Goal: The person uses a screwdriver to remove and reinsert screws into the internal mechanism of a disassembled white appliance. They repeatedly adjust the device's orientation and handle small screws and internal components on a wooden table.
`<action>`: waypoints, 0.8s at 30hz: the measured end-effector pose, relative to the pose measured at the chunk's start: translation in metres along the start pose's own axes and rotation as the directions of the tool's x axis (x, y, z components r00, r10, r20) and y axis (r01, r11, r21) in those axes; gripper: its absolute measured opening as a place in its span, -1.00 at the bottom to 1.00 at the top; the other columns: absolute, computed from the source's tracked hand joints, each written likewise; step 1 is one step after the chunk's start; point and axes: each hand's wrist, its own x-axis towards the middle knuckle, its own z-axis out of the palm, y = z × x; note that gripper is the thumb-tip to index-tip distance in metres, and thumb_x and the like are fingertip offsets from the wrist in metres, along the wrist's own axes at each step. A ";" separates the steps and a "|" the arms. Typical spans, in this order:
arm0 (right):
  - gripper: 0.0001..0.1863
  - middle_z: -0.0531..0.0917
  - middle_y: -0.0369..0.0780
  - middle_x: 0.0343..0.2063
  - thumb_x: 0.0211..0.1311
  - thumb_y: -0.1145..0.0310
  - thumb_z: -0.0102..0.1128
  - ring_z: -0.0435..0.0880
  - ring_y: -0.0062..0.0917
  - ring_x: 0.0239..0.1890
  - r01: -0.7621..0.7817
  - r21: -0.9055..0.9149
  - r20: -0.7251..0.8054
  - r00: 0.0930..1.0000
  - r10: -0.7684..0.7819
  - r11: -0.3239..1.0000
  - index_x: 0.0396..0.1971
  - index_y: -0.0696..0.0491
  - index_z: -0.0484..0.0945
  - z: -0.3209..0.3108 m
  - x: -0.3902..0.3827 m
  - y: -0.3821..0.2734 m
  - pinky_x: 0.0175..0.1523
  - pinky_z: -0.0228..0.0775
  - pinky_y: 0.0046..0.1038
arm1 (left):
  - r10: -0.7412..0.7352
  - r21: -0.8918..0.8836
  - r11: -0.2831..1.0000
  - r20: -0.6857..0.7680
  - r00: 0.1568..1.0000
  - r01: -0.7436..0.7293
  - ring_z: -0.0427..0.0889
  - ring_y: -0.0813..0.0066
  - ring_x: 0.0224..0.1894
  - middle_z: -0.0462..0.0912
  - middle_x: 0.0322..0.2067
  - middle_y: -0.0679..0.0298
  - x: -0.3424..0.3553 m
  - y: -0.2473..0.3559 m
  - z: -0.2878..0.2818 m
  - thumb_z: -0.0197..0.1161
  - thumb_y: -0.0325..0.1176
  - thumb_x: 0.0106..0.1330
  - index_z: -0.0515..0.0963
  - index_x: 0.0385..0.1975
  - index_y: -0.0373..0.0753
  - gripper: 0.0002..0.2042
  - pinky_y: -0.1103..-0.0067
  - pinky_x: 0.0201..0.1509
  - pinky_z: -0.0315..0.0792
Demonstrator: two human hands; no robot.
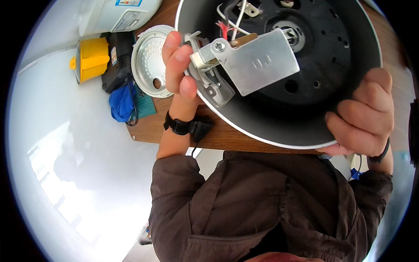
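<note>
A round black-lined housing with a white rim (331,61) fills the upper right, tilted up toward me. Inside are a metal plate (262,65) fixed by a screw, a grey bracket with a switch-like part (207,74), white, black and red wires (229,24), and several holes in the floor. My left hand (182,65) grips the left rim beside the bracket, its fingertips over the edge. My right hand (362,113) grips the lower right rim with curled fingers. Both wrists wear black straps.
On the wooden table (168,131) at the left lie a perforated silver lid (146,56), a white container (120,15), a yellow pot (91,59), a black device (115,61), a blue cloth (121,102) and a green mat (146,105). A white wall stands at the left.
</note>
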 end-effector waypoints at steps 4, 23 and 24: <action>-0.60 0.57 -0.25 -0.44 0.35 -0.06 0.20 0.50 -0.39 -0.40 -0.069 0.071 0.044 0.997 0.066 0.995 -0.30 0.02 0.64 -0.020 -0.006 0.014 -0.23 0.35 -0.33 | 0.067 0.100 0.993 0.031 0.997 -0.070 0.34 0.00 0.39 0.11 0.44 -0.10 -0.001 0.009 -0.003 -0.31 -0.07 0.65 0.16 0.38 -0.13 -0.56 0.24 0.33 0.52; -0.58 0.71 -0.06 -0.15 0.43 0.13 0.22 0.70 -0.25 -0.07 -0.759 -0.538 -0.045 0.460 0.887 0.366 0.08 0.12 0.59 -0.079 -0.079 0.025 0.06 0.49 -0.36 | 0.400 0.311 0.859 0.085 0.912 -0.406 0.30 -0.18 0.39 0.17 0.37 -0.07 0.027 0.010 0.007 0.04 -0.27 0.51 0.02 0.46 -0.03 -0.43 0.11 0.40 0.40; -0.61 0.69 -0.07 -0.23 0.36 0.21 0.27 0.71 -0.28 -0.17 -0.791 -0.459 -0.144 0.514 0.845 0.403 0.05 0.15 0.61 -0.093 -0.075 0.012 -0.05 0.51 -0.39 | 0.435 0.331 0.836 0.089 0.896 -0.438 0.30 -0.20 0.39 0.18 0.37 -0.07 0.033 0.009 0.008 0.08 -0.29 0.49 0.01 0.47 -0.03 -0.40 0.11 0.41 0.38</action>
